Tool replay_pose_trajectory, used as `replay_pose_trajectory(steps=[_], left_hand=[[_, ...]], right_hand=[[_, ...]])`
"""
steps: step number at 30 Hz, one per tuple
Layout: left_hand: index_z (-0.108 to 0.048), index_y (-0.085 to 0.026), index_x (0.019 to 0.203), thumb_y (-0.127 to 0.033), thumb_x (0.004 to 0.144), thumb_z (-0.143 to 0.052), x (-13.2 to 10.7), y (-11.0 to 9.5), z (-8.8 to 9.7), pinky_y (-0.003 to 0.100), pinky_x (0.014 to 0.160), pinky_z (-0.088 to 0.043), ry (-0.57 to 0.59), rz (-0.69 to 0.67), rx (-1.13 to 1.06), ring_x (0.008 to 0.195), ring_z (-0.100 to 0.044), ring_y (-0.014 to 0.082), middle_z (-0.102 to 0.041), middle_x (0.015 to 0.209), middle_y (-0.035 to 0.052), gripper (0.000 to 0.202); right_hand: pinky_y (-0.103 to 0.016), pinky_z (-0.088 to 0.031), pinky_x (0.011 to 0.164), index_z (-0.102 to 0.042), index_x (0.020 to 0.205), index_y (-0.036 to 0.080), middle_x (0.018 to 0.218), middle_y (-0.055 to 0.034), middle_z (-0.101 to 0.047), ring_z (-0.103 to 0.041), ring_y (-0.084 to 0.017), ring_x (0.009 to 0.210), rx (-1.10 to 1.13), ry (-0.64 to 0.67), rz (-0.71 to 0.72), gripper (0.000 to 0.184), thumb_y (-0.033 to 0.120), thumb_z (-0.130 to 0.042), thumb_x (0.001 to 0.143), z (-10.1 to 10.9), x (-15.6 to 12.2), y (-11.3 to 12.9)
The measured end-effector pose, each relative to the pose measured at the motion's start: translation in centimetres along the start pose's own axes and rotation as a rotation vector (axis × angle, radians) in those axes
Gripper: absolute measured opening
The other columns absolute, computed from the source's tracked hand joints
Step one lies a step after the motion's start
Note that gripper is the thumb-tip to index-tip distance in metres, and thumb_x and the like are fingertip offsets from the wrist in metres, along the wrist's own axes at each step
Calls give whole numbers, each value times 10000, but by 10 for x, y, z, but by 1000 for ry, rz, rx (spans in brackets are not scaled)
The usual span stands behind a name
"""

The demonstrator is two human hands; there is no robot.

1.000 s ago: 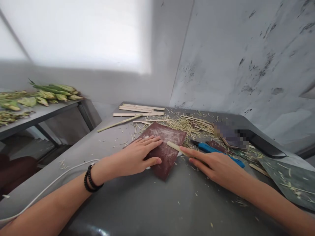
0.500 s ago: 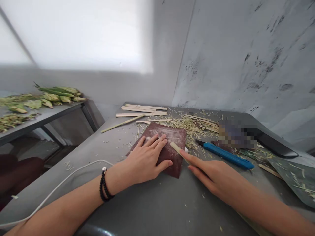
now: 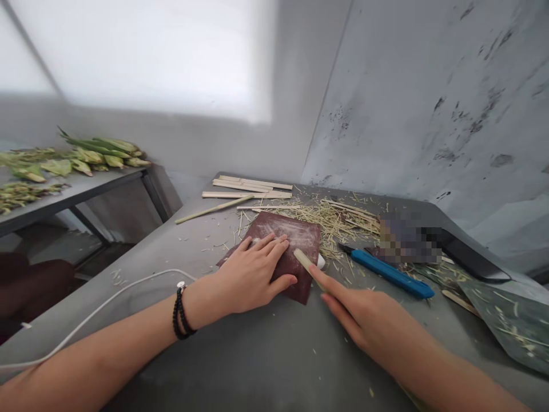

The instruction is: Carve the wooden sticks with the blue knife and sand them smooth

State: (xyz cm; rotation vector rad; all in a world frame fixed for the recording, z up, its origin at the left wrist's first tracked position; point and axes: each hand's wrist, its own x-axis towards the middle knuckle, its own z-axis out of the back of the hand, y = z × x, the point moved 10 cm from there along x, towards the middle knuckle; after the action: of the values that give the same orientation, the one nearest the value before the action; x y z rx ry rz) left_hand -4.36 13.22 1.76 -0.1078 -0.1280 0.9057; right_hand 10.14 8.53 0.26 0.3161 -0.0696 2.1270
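My left hand (image 3: 253, 274) lies flat, fingers spread, pressing down a reddish-brown sheet of sandpaper (image 3: 295, 237) on the grey table (image 3: 266, 355). My right hand (image 3: 362, 317) holds a thin pale wooden stick (image 3: 303, 261), index finger stretched along it, its tip resting on the sandpaper's right side. A black bead bracelet (image 3: 182, 312) circles my left wrist.
A blue utility knife (image 3: 392, 273) lies right of the sandpaper. Wood shavings (image 3: 338, 220) and several flat sticks (image 3: 251, 187) lie behind it. A white cable (image 3: 107, 300) runs at left. A side table holds green husks (image 3: 86, 157). A dark mat (image 3: 510, 323) lies at right.
My right hand with the stick has slid left and nearer along the sandpaper. My left hand has shifted slightly while still pressing the sheet. The view has drifted.
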Motion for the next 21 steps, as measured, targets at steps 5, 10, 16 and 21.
replay_pose_trajectory(steps=[5,10,16,21], left_hand=[[-322,-147,1593,-659,1030,-271,0,0,0,599,1208,-287,-9,10,27,1549,-281,354,-319,1677,110,763],[-318,-155,1593,-641,1032,-308,1,0,0,586,1210,-292,-5,21,47,1549,-288,336,-343,1669,105,742],[-307,-136,1596,-635,1033,-314,2,0,-3,550,1219,-287,8,25,50,1558,-272,320,-362,1657,126,753],[-313,-134,1593,-636,1033,-314,4,0,-2,526,1202,-318,9,33,59,1547,-298,323,-389,1645,128,752]], right_hand=[[-239,-395,459,-154,1654,349,687,38,-719,-688,-178,530,45,6,4,636,274,-330,1048,-5,-8,-4],[-232,-317,428,-198,1649,348,660,31,-713,-665,-178,487,-21,55,0,644,265,-361,1031,-6,-6,-4],[-250,-256,448,-211,1649,330,654,18,-709,-667,-193,515,-34,121,-39,631,275,-352,1036,-8,1,-2],[-263,-195,455,-88,1663,335,654,36,-711,-636,-180,468,-34,133,-40,691,270,-366,1034,-8,0,4]])
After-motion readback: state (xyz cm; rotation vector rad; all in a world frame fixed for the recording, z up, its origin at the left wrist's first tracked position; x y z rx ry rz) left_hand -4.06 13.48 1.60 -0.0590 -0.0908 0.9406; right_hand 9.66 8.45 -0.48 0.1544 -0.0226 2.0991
